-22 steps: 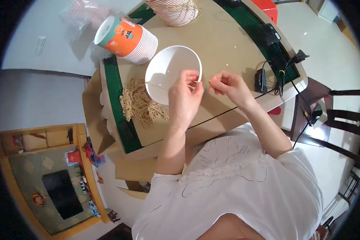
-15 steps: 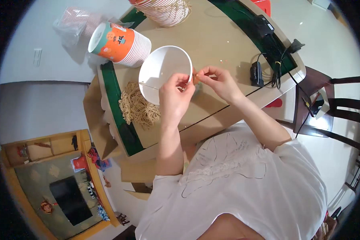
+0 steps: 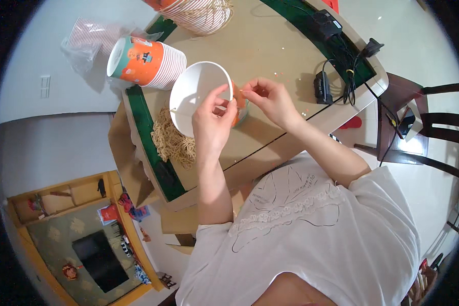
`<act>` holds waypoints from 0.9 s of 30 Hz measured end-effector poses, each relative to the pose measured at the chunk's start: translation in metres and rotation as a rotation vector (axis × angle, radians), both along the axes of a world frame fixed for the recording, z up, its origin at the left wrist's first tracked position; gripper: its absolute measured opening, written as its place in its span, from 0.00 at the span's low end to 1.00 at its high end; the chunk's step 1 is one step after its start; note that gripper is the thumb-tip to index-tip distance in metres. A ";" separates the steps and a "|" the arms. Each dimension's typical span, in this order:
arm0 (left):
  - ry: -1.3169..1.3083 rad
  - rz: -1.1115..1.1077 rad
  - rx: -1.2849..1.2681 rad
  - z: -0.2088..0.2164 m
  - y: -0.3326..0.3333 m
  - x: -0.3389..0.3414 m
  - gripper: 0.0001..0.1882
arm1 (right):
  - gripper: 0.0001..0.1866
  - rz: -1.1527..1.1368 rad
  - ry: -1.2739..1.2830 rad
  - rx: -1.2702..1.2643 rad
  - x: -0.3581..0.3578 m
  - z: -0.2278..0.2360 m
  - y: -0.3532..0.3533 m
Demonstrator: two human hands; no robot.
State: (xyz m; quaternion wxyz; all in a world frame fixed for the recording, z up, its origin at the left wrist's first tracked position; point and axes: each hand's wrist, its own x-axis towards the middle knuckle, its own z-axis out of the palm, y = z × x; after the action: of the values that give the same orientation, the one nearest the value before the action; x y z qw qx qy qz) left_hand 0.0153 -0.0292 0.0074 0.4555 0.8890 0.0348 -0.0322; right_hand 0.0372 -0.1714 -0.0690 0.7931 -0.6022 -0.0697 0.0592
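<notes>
Head view: from here I see the left hand with its grip clamped on the rim of the white-lined paper tub, beside the heaped string on the tabletop. The right hand pinches together at the tub's side.

Shirt: small dark lettering crosses the white chest, below the right hand; too small to read in full.
Stacked cups: cartoon print and white marks on orange, up and left of the left hand; no legible word.
White cup: orange print shows between both hands, no lettering legible.
Black adapter: a pale label, up and right of the right hand; print unreadable.
</notes>
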 end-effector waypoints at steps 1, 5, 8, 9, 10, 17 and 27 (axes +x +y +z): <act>-0.059 -0.001 0.001 -0.001 -0.001 0.001 0.16 | 0.06 -0.008 -0.007 -0.004 0.001 0.001 0.001; -0.180 0.002 0.017 -0.006 0.002 0.002 0.14 | 0.06 -0.015 0.032 0.085 0.004 -0.003 0.006; -0.164 -0.012 0.059 -0.007 0.005 0.004 0.12 | 0.05 -0.001 0.005 0.063 0.003 -0.002 0.007; -0.163 -0.012 0.059 -0.007 0.005 0.004 0.12 | 0.05 0.008 0.008 0.025 0.003 -0.001 0.006; -0.158 -0.011 0.060 -0.007 0.005 0.004 0.13 | 0.05 0.017 0.011 -0.012 0.003 0.000 0.005; -0.040 0.002 -0.047 -0.005 0.006 0.003 0.18 | 0.05 0.039 -0.001 -0.102 0.005 -0.002 0.007; -0.277 -0.198 0.081 0.014 -0.002 -0.008 0.20 | 0.07 0.300 0.102 0.408 0.000 0.021 -0.016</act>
State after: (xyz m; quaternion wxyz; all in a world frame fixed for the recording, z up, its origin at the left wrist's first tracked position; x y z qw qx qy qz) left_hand 0.0074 -0.0311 0.0212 0.4144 0.9016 -0.1148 0.0473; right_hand 0.0371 -0.1872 -0.0480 0.8829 -0.4090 -0.1288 0.1912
